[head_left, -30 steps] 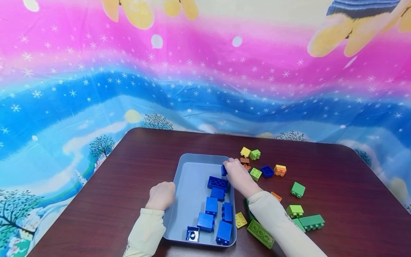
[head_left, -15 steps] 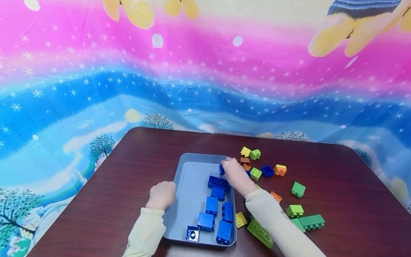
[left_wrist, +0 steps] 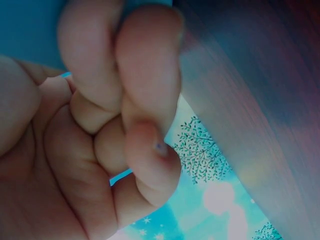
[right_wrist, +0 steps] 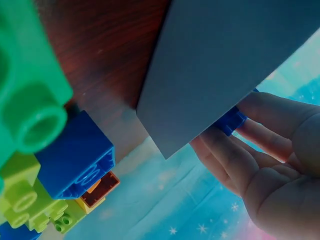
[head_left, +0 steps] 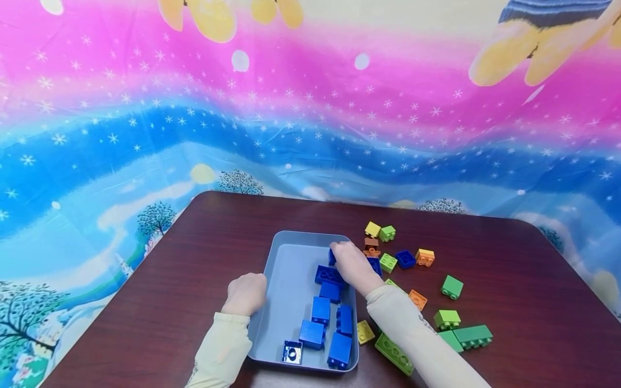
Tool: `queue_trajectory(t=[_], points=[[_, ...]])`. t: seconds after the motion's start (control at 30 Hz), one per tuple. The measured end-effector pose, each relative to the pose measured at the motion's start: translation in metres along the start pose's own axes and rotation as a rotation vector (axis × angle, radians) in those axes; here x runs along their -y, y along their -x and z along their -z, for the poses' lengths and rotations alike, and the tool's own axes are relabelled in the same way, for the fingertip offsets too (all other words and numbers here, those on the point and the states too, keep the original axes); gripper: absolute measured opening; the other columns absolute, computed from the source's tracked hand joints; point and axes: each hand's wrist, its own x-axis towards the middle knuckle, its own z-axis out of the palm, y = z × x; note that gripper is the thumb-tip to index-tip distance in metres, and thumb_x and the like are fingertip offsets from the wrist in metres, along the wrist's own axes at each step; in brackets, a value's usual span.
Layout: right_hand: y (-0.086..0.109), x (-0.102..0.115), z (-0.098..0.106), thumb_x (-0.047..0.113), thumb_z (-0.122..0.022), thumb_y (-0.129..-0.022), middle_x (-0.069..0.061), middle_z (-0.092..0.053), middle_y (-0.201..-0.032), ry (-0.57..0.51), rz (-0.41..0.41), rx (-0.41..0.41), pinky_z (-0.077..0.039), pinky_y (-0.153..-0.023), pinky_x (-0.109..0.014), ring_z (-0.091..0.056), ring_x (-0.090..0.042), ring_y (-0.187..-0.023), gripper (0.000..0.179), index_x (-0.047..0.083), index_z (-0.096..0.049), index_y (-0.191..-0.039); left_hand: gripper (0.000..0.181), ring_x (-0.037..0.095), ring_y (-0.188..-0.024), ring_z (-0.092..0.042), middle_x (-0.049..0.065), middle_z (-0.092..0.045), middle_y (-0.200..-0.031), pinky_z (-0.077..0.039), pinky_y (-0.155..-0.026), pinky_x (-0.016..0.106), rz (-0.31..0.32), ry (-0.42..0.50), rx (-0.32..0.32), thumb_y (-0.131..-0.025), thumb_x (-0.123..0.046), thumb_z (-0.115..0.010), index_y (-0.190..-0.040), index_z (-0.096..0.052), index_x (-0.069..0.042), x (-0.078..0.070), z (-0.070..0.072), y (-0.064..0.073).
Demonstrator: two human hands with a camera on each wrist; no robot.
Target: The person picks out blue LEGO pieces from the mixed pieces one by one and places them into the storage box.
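A grey-blue tray (head_left: 286,280) holds several blue toy bricks (head_left: 321,310), mostly along its right side. My left hand (head_left: 246,294) grips the tray's left rim; in the left wrist view its fingers (left_wrist: 150,60) curl, with the tray (left_wrist: 30,30) behind them. Over the tray's far right corner, my right hand (head_left: 356,265) pinches a blue building brick (head_left: 332,257), partly hidden by the fingers. From the right wrist, this brick (right_wrist: 232,121) shows between thumb and fingers, just past the tray wall (right_wrist: 215,65). It is close to another blue brick (head_left: 330,275) lying studs-down.
Loose bricks lie on the dark wooden table (head_left: 218,231) right of the tray: yellow (head_left: 372,229), brown (head_left: 371,244), orange (head_left: 425,257), blue (head_left: 405,260) and green (head_left: 473,336). The right forearm passes over some of them. A printed curtain (head_left: 310,108) hangs behind the table.
My right hand has shifted slightly left and nearer with the blue brick, further over the tray. Another blue brick on the table shows from behind it. The left hand keeps its place.
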Motion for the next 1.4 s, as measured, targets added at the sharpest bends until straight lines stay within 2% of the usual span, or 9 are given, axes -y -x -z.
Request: queue_trajectory(t=[0.33,0.67,0.8,0.9,1.07,1.23,1.3,1.4], points=[[-0.001,0.001,-0.004,-0.003,-0.060,-0.082,-0.014,-0.060,-0.083,0.015,0.023,0.026,-0.049,-0.069,-0.032,-0.059,-0.024,-0.079,0.017,-0.003,-0.061,-0.098,0.026,0.016,-0.048,-0.043,0.003,-0.043,-0.052,-0.039,-0.041,0.035,0.001,-0.008,0.004,-0.077,0.004,-0.052,-0.055,-0.047,-0.009,-0.001,0.000,-0.001],[0.003,0.002,-0.008,-0.002,-0.058,-0.084,-0.010,-0.054,-0.070,0.052,0.096,-0.004,-0.049,-0.066,-0.032,-0.054,-0.022,-0.069,0.002,-0.001,-0.060,-0.084,0.028,0.015,-0.046,-0.042,0.003,-0.041,-0.050,-0.037,-0.041,0.033,0.002,-0.007,0.010,-0.078,0.004,-0.051,-0.054,-0.046,-0.009,-0.002,-0.001,0.000],[0.005,0.003,-0.010,-0.003,-0.057,-0.084,-0.007,-0.050,-0.063,0.041,0.117,0.016,-0.049,-0.062,-0.030,-0.055,-0.020,-0.065,0.009,0.002,-0.058,-0.076,0.028,0.015,-0.046,-0.042,0.003,-0.041,-0.050,-0.037,-0.041,0.033,0.005,-0.007,0.006,-0.079,0.004,-0.052,-0.054,-0.046,-0.009,-0.002,0.000,0.001],[0.007,0.003,-0.010,-0.002,-0.057,-0.084,-0.007,-0.051,-0.064,0.079,0.119,0.057,-0.049,-0.065,-0.030,-0.055,-0.020,-0.067,0.010,0.003,-0.056,-0.075,0.028,0.015,-0.046,-0.042,0.003,-0.042,-0.050,-0.037,-0.041,0.032,0.007,-0.006,0.008,-0.079,0.004,-0.052,-0.055,-0.046,-0.009,-0.002,0.001,0.001],[0.010,0.002,-0.009,0.000,-0.059,-0.084,-0.010,-0.054,-0.070,0.146,0.117,0.133,-0.049,-0.068,-0.031,-0.055,-0.021,-0.071,0.002,0.002,-0.059,-0.083,0.028,0.015,-0.046,-0.042,0.003,-0.041,-0.050,-0.037,-0.041,0.031,0.006,-0.004,0.010,-0.079,0.004,-0.052,-0.055,-0.046,-0.009,-0.003,0.001,0.001],[0.012,0.003,-0.009,0.004,-0.055,-0.088,-0.011,-0.057,-0.074,0.138,0.100,0.171,-0.049,-0.067,-0.032,-0.057,-0.021,-0.072,0.008,0.001,-0.060,-0.092,0.028,0.014,-0.046,-0.040,0.003,-0.040,-0.050,-0.035,-0.041,0.030,0.003,0.006,0.009,-0.079,0.004,-0.053,-0.055,-0.045,-0.009,-0.003,0.002,0.002],[0.013,0.003,-0.008,0.004,-0.052,-0.089,-0.013,-0.059,-0.083,0.112,0.102,0.169,-0.049,-0.071,-0.033,-0.058,-0.023,-0.081,0.015,-0.001,-0.059,-0.101,0.028,0.014,-0.046,-0.041,0.003,-0.040,-0.051,-0.036,-0.041,0.030,0.005,0.005,0.014,-0.079,0.004,-0.053,-0.055,-0.045,-0.009,-0.003,0.002,0.002],[0.017,0.000,-0.006,0.004,-0.050,-0.090,-0.017,-0.059,-0.103,0.053,0.102,0.112,-0.046,-0.079,-0.038,-0.054,-0.029,-0.101,0.024,-0.004,-0.055,-0.113,0.027,0.015,-0.047,-0.042,0.003,-0.041,-0.051,-0.037,-0.042,0.031,0.008,0.003,0.013,-0.079,0.004,-0.053,-0.056,-0.046,-0.009,-0.004,0.002,0.003]])
